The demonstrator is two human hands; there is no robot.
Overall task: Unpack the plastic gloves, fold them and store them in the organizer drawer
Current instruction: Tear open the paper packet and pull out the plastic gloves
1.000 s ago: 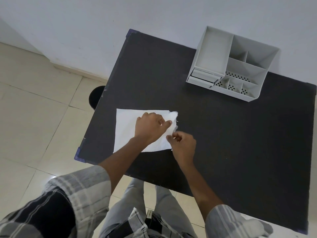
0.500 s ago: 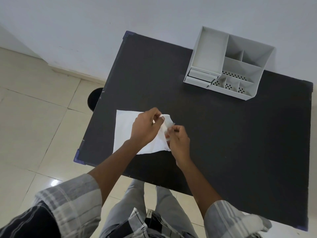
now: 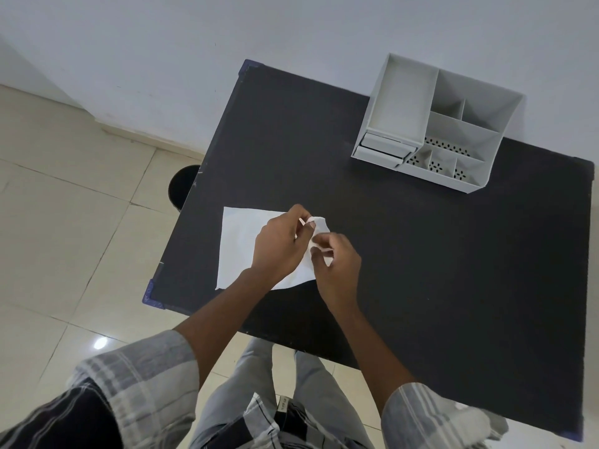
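On the black tabletop (image 3: 405, 270), the left hand (image 3: 278, 247) and right hand (image 3: 337, 264) have their fingers pinched shut on a white glove packet's (image 3: 236, 244) open end. Thin plastic could tear if tugged hard.

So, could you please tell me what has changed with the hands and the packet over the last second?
Both hands have lifted the right end of the white packet off the table. The left hand has risen from pressing it flat to pinching that end, and the right hand keeps its pinch beside it. The packet's left part still lies flat, and the organizer is untouched.
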